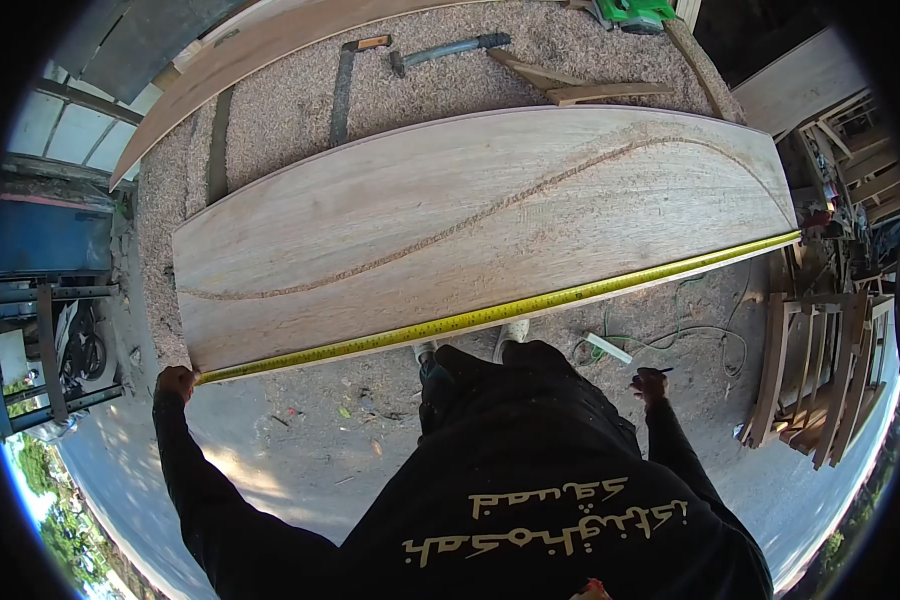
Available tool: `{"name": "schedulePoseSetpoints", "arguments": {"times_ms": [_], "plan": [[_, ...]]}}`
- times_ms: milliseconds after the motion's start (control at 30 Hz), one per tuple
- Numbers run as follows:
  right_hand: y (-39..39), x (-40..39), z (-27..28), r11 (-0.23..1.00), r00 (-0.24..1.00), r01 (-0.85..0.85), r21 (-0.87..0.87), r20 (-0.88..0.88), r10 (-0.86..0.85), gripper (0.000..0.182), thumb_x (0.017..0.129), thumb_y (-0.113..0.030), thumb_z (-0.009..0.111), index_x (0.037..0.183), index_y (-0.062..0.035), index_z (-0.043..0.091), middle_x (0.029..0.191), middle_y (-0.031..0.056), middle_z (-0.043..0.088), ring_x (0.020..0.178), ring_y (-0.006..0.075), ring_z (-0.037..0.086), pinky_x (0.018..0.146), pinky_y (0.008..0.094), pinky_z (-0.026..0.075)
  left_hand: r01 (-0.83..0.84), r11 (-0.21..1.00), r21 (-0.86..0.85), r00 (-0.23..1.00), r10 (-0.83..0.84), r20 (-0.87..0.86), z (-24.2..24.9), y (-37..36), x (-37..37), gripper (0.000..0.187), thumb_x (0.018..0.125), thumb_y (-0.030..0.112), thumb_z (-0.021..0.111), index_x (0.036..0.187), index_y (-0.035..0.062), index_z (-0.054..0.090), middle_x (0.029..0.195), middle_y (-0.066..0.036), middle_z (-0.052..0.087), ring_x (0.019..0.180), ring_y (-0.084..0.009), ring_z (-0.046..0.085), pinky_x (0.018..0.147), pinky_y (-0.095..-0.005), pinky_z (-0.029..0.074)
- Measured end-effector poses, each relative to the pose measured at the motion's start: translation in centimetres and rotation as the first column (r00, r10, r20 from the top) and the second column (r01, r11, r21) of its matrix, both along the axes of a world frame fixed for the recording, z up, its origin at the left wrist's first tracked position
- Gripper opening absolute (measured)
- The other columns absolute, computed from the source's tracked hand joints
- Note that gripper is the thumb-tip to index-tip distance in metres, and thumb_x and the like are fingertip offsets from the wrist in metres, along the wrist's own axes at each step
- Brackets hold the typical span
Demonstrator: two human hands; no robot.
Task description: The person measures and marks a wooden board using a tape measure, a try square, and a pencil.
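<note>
A long wooden board (370, 225) lies in front of me, its far edge bowed and a wavy line of sawdust running across it. Along its near edge stretches a yellow tape measure (490, 313), reaching the board's right corner. My left hand (176, 383) is closed around the left end of the tape, at the board's near left corner; whether the tape's case is inside the fist is hidden. Away from the board on the right, my right hand (650, 386) is closed on a dark, thin pen (662, 371).
Beyond the board, wood shavings (280, 130) surround a try square (345, 90), a hammer (450, 52), wood offcuts (610, 93) and a green power tool (635, 12). Wooden frames (820, 370) stand at right. A cord (710, 335) and a white strip (608, 348) lie on the ground.
</note>
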State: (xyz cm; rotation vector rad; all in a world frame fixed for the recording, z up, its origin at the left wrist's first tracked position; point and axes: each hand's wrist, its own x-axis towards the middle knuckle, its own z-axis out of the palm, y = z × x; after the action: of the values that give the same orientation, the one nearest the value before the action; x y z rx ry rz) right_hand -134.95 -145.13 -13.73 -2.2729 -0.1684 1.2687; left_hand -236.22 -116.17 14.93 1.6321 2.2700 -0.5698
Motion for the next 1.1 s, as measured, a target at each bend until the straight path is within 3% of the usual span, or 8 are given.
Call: {"name": "schedulePoseSetpoints", "arguments": {"times_ms": [167, 333, 433, 633, 833, 900, 967, 1100], "plan": [[1.0, -5.3, -1.4, 0.997, 0.994, -0.076, -0.025, -0.085, 0.074, 0.026, 0.098, -0.029, 0.068, 0.114, -0.0084, 0.070, 0.099, 0.0101, 0.077, 0.081, 0.0224, 0.079, 0.057, 0.0360, 0.060, 0.036, 0.998, -0.048, 0.999, -0.037, -0.014, -0.6, 0.2, -1.4, 0.042, 0.093, 0.043, 0.075, 0.071, 0.0081, 0.075, 0.058, -0.007, 0.068, 0.057, -0.0231, 0.069, 0.064, -0.0419, 0.056], [2.2, -7.6, -2.7, 0.987, 0.985, -0.108, 0.122, -0.120, 0.122, 0.034, 0.098, -0.034, 0.069, 0.116, -0.0055, 0.071, 0.098, 0.0108, 0.078, 0.079, 0.0212, 0.079, 0.057, 0.0357, 0.059, 0.038, 0.997, -0.072, 0.999, -0.040, -0.032, -0.1, 0.6, -1.1, 0.037, 0.092, 0.042, 0.072, 0.078, 0.0079, 0.079, 0.068, -0.012, 0.073, 0.067, -0.0274, 0.074, 0.070, -0.0431, 0.059], [2.6, -7.0, -1.9, 0.983, 0.983, -0.167, 0.077, -0.057, 0.172, 0.036, 0.097, -0.035, 0.069, 0.115, -0.0041, 0.072, 0.097, 0.0111, 0.078, 0.079, 0.0211, 0.078, 0.058, 0.0354, 0.059, 0.117, 0.993, -0.009, 0.993, -0.117, -0.028, 0.1, 0.7, -0.5, 0.037, 0.092, 0.042, 0.074, 0.074, 0.0097, 0.077, 0.065, -0.012, 0.071, 0.065, -0.0297, 0.073, 0.069, -0.0452, 0.058], [0.5, -3.8, -0.5, 1.000, 1.000, -0.010, 0.013, -0.014, 0.010, 0.033, 0.097, -0.032, 0.068, 0.117, -0.0060, 0.073, 0.097, 0.0104, 0.078, 0.078, 0.0223, 0.078, 0.061, 0.0388, 0.059, 0.044, 0.995, -0.093, 0.998, -0.047, -0.030, -0.2, 1.2, -1.2, 0.037, 0.093, 0.042, 0.072, 0.078, 0.0096, 0.079, 0.068, -0.012, 0.073, 0.068, -0.0302, 0.074, 0.071, -0.0442, 0.059], [-1.0, -4.2, -0.7, 0.995, 0.996, 0.080, -0.058, -0.037, -0.082, 0.033, 0.097, -0.029, 0.068, 0.121, -0.0074, 0.071, 0.099, 0.0107, 0.078, 0.080, 0.0241, 0.079, 0.062, 0.0406, 0.060, 0.041, 0.995, -0.092, 0.999, -0.044, -0.025, -0.6, 1.2, -2.2, 0.038, 0.096, 0.041, 0.072, 0.079, 0.0079, 0.078, 0.064, -0.010, 0.072, 0.058, -0.0238, 0.071, 0.061, -0.0422, 0.057], [-0.6, -5.9, -1.1, 0.995, 0.995, 0.076, -0.062, -0.053, -0.079, 0.033, 0.097, -0.029, 0.068, 0.121, -0.0075, 0.071, 0.100, 0.0106, 0.078, 0.081, 0.0243, 0.079, 0.062, 0.0406, 0.060, -0.019, 0.994, -0.108, 1.000, 0.019, 0.008, -0.4, 1.0, -1.9, 0.040, 0.091, 0.046, 0.077, 0.081, 0.0074, 0.078, 0.074, -0.017, 0.073, 0.074, -0.0348, 0.074, 0.072, -0.0469, 0.056], [-0.3, -8.2, -1.5, 0.995, 0.995, 0.070, -0.069, -0.069, -0.075, 0.032, 0.097, -0.029, 0.069, 0.120, -0.0075, 0.071, 0.100, 0.0106, 0.078, 0.081, 0.0245, 0.079, 0.063, 0.0406, 0.060, 0.003, 0.994, -0.110, 1.000, -0.003, 0.001, -0.4, 1.0, -1.7, 0.041, 0.090, 0.047, 0.077, 0.081, 0.0072, 0.078, 0.074, -0.017, 0.073, 0.074, -0.0348, 0.074, 0.073, -0.0470, 0.056], [-0.1, -11.2, -5.7, 0.992, 0.981, 0.034, 0.123, -0.195, -0.009, 0.032, 0.097, -0.029, 0.070, 0.120, -0.0075, 0.071, 0.095, 0.0091, 0.076, 0.079, 0.0234, 0.077, 0.060, 0.0396, 0.058, 0.114, 0.990, -0.087, 0.993, -0.115, 0.002, -0.5, 1.0, -2.1, 0.042, 0.090, 0.048, 0.078, 0.081, 0.0067, 0.077, 0.075, -0.017, 0.073, 0.075, -0.0349, 0.074, 0.073, -0.0476, 0.056]]}}
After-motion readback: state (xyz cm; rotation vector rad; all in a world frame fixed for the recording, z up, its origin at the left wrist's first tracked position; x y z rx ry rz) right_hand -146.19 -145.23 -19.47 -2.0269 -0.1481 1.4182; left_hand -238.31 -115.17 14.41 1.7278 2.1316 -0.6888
